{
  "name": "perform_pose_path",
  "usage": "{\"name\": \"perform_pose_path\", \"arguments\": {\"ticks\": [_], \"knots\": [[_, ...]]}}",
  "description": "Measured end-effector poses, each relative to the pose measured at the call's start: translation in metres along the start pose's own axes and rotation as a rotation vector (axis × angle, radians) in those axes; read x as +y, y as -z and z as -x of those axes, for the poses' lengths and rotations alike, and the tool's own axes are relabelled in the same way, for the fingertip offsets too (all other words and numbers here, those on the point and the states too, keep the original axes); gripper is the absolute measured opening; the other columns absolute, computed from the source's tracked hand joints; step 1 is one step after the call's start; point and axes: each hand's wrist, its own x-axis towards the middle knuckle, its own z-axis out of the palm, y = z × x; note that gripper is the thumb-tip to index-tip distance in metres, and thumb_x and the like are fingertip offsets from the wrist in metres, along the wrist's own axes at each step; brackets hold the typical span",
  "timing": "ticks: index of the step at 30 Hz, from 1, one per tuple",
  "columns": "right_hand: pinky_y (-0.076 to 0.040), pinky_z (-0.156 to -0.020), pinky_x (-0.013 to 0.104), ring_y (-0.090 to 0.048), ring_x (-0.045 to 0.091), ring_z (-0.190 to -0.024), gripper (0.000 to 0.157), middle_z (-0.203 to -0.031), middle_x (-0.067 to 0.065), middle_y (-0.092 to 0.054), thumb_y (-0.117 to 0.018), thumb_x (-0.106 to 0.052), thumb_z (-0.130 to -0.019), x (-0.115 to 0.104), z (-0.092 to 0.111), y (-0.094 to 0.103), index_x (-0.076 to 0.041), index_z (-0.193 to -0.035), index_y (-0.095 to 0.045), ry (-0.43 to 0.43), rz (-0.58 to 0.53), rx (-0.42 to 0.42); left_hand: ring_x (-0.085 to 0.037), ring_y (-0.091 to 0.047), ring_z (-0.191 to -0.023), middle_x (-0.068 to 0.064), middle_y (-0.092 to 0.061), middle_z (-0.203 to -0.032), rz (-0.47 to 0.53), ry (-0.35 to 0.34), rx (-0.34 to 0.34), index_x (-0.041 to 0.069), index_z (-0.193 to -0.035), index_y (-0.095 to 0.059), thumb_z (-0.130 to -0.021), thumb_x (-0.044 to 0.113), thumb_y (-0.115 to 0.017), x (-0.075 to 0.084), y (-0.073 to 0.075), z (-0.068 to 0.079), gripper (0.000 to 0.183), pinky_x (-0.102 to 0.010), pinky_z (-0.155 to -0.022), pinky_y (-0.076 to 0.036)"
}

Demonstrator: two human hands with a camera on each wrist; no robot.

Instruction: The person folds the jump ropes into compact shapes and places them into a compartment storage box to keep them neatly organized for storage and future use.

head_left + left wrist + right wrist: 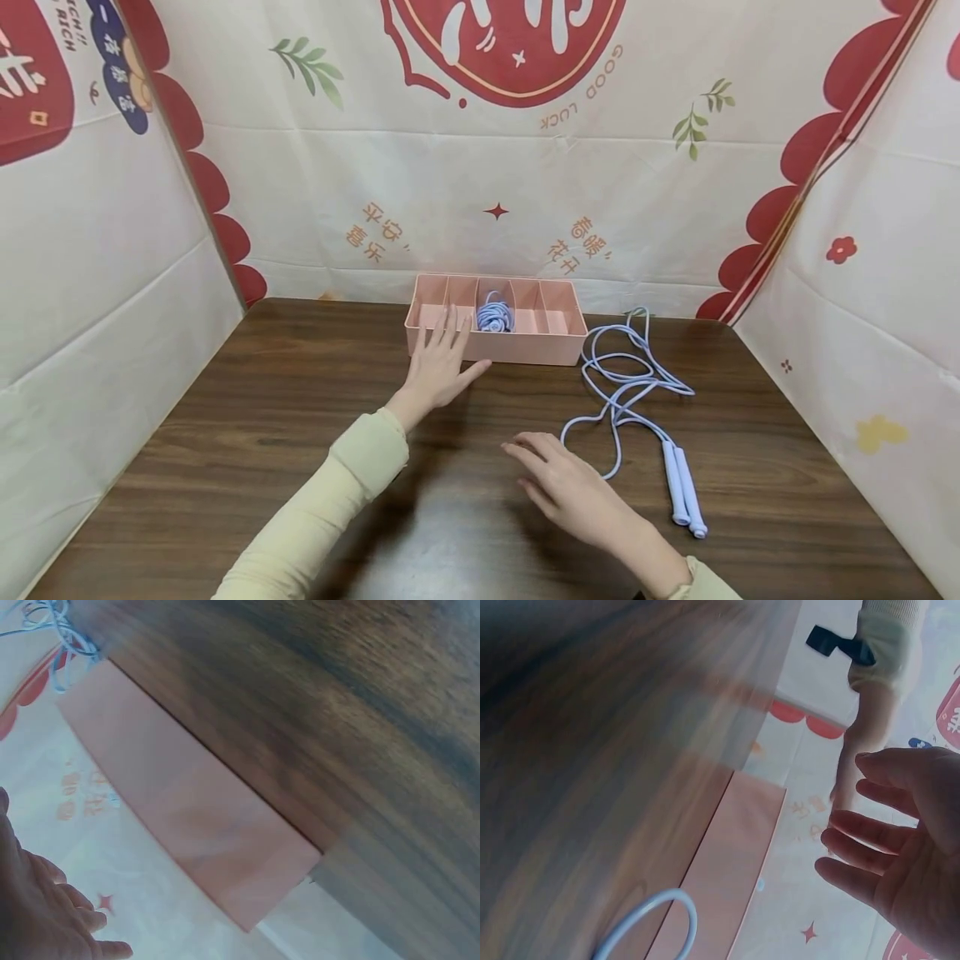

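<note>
A pink divided box (525,348) stands at the back of the wooden table, with a coiled blue rope (495,317) in its middle compartment. My left hand (437,367) is spread in front of the box's left part, fingers straight and holding nothing; whether it touches the rim I cannot tell. My right hand (573,492) hovers over the table nearer to me, its fingers loosely bent around nothing. To its right lies a blue jump rope (637,383) in loose loops, its two handles (682,487) side by side. In the right wrist view, the right hand (907,840) is relaxed.
The dark wooden table (247,417) is bounded by a printed white cloth (480,183) at the back and on both sides. The box's back edge stands close to the rear cloth. Loops of rope lie beside the box's right end.
</note>
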Motion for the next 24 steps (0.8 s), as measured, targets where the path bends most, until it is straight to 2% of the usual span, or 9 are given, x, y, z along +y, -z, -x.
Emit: {"name": "perform_pose_path", "arguments": {"ticks": [7,14,18,20,24], "knots": [[-0.039,-0.095,0.041,-0.044,0.029,-0.12,0.058,-0.133,0.014,-0.045,-0.069,-0.017,-0.077,0.01,0.008,0.008,-0.01,-0.131,-0.048,-0.041,0.06,-0.042,-0.028,0.003,-0.138,-0.015,-0.005,-0.15,0.007,-0.034,0.052,0.011,-0.146,-0.014,-0.087,0.058,-0.039,0.008,0.012,0.015,0.079,-0.053,-0.107,0.002],[-0.033,-0.098,0.043,-0.039,0.032,-0.124,0.059,-0.138,0.014,-0.041,-0.068,-0.023,-0.078,0.017,0.021,0.012,-0.011,-0.132,-0.047,-0.077,0.097,-0.062,-0.028,0.005,-0.138,-0.014,-0.002,-0.151,-0.005,-0.058,0.008,0.013,-0.146,-0.014,-0.087,0.061,-0.036,0.023,0.021,0.034,0.079,-0.056,-0.106,-0.003],[-0.031,-0.1,0.046,-0.034,0.032,-0.128,0.062,-0.141,0.012,-0.036,-0.064,-0.032,-0.082,0.022,0.03,0.016,-0.013,-0.136,-0.041,-0.141,0.083,-0.099,-0.029,0.002,-0.138,-0.014,-0.004,-0.151,-0.006,-0.096,0.005,0.012,-0.145,-0.018,-0.087,0.061,-0.037,0.031,0.023,0.044,0.078,-0.057,-0.105,-0.004],[-0.024,-0.105,0.043,-0.031,0.031,-0.13,0.065,-0.143,0.011,-0.034,-0.062,-0.036,-0.083,0.024,0.035,0.017,-0.015,-0.139,-0.036,-0.186,0.06,-0.114,-0.031,0.001,-0.138,-0.015,-0.004,-0.151,-0.003,-0.12,0.006,0.013,-0.145,-0.019,-0.086,0.061,-0.038,0.034,0.023,0.048,0.078,-0.058,-0.105,-0.005],[-0.001,-0.109,0.025,-0.026,0.03,-0.132,0.07,-0.145,0.009,-0.031,-0.059,-0.041,-0.085,0.029,0.047,0.021,-0.017,-0.143,-0.028,-0.241,0.032,-0.121,-0.032,0.001,-0.138,-0.016,-0.005,-0.151,-0.005,-0.15,0.009,0.014,-0.145,-0.018,-0.086,0.061,-0.04,0.039,0.025,0.054,0.079,-0.058,-0.105,-0.006]]}}
